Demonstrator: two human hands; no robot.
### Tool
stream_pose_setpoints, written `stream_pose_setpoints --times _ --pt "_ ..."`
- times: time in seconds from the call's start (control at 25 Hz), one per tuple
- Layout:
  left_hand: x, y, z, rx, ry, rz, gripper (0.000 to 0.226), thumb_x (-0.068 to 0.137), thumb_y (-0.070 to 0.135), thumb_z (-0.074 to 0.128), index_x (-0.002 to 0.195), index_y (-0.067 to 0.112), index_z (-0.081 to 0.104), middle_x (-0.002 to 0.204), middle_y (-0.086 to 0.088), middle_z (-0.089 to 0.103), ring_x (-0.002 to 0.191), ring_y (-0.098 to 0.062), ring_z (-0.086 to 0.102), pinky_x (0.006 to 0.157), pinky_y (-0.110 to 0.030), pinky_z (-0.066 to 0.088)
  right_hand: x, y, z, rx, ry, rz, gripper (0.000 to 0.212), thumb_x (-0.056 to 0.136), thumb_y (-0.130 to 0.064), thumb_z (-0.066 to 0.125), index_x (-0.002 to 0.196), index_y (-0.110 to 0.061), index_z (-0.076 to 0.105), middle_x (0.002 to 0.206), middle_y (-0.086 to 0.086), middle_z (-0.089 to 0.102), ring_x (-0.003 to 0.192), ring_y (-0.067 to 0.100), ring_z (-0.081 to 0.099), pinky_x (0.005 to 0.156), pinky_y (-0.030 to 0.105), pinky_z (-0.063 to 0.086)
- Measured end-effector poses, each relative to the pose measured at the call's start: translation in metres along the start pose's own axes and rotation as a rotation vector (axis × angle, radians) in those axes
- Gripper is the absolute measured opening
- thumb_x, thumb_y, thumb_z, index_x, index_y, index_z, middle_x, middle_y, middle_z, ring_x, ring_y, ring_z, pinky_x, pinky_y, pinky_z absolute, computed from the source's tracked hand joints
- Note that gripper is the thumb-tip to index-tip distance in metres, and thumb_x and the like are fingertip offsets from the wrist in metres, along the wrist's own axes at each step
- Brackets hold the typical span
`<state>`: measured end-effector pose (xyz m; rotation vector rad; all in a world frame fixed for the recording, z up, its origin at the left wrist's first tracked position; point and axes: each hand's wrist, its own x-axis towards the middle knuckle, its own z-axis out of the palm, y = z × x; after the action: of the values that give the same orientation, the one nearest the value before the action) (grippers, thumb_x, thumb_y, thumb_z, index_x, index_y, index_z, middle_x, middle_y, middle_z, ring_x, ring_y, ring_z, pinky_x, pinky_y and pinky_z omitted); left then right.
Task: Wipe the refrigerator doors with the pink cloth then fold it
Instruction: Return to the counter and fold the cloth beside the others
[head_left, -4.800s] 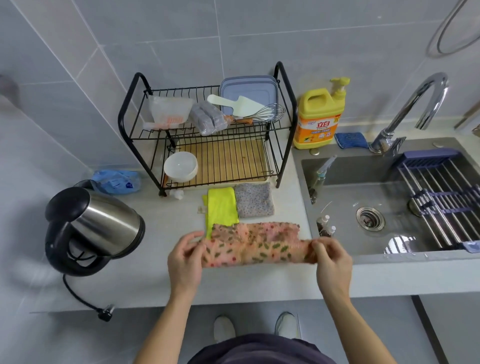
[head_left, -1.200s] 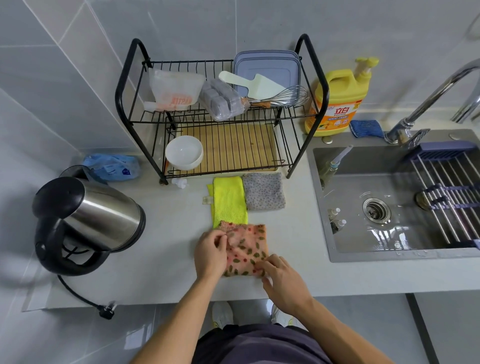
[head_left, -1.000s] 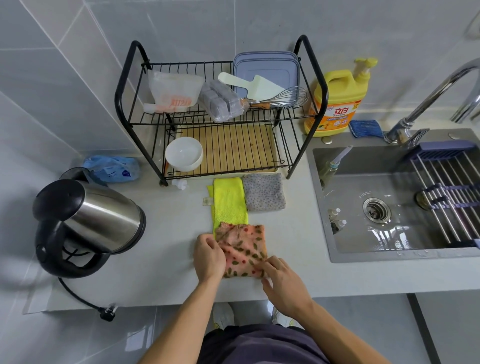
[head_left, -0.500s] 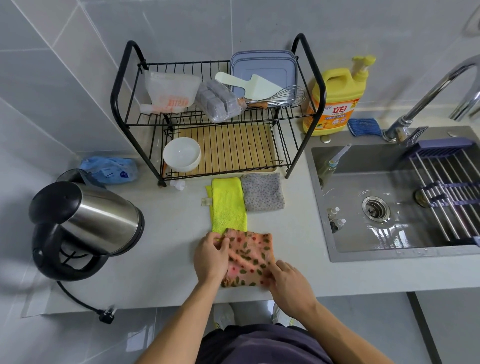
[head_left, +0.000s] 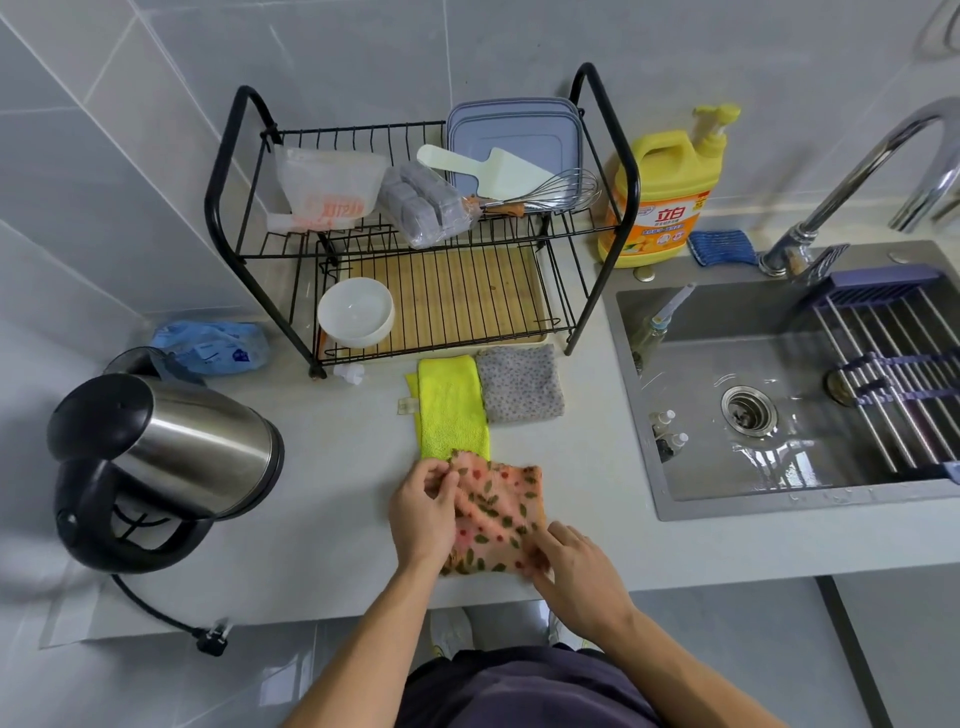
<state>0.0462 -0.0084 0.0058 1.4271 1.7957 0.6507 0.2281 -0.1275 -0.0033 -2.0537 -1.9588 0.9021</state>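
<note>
Left hand (head_left: 423, 512) pinches pink cloth (head_left: 498, 512) at 10 o'clock, right hand (head_left: 576, 574) at 5; recommend squaring edges, pressing flat.

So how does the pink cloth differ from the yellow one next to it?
The pink cloth is printed with leaves and flowers; the yellow cloth is plain. The left hand and right hand each pinch a corner of the pink cloth; no hand is on the yellow cloth. The pink cloth is folded roughly square, the yellow cloth into a narrower strip. Both lie folded on the counter.
</note>
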Motion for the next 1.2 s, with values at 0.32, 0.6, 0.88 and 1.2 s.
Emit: stream_pose_setpoints --times 0.32,0.6,0.88,1.2 --pt "-0.029 -0.024 0.0 0.292 -0.115 -0.008 0.032 0.094 0.048 0.07 0.101 0.02 0.057 0.095 0.008 0.06 0.087 -0.014 0.057 0.07 -0.03 0.042 0.02 -0.006 -0.008 0.282 0.206 0.325 0.028 0.104 -0.039 0.06 0.124 -0.02 0.057 0.109 -0.002 0.065 0.091 0.021 0.066 0.078 0.034 0.052" --pt "-0.031 -0.032 -0.006 0.148 -0.183 -0.096 0.03 0.096 0.013 0.071 0.124 0.019 0.063 0.1 0.006 0.064 0.087 -0.012 0.064 0.081 -0.035 0.056 0.045 -0.007 -0.013 0.417 0.26 0.508 0.018 0.1 -0.018 0.062 0.117 -0.014 0.061 0.097 0.002 0.07 0.086 0.024 0.065 0.078 0.037 0.053" --pt "-0.052 -0.028 -0.002 0.337 -0.254 -0.05 0.033 0.091 0.049 0.074 0.101 0.024 0.055 0.091 0.008 0.068 0.085 -0.016 0.065 0.066 -0.032 0.048 0.015 0.0 -0.007 0.218 0.087 0.49 0.034 0.098 -0.049 0.065 0.096 -0.017 0.057 0.087 -0.001 0.068 0.078 0.022 0.063 0.066 0.035 0.048" --pt "-0.069 -0.01 0.006 0.249 -0.331 0.023 0.02 0.098 0.025 0.065 0.102 0.029 0.046 0.088 0.013 0.065 0.071 -0.002 0.06 0.055 -0.016 0.039 -0.008 0.01 -0.012 0.387 0.235 0.51 0.026 0.097 -0.027 0.071 0.1 -0.018 0.046 0.08 -0.001 0.065 0.072 0.023 0.062 0.063 0.038 0.048"
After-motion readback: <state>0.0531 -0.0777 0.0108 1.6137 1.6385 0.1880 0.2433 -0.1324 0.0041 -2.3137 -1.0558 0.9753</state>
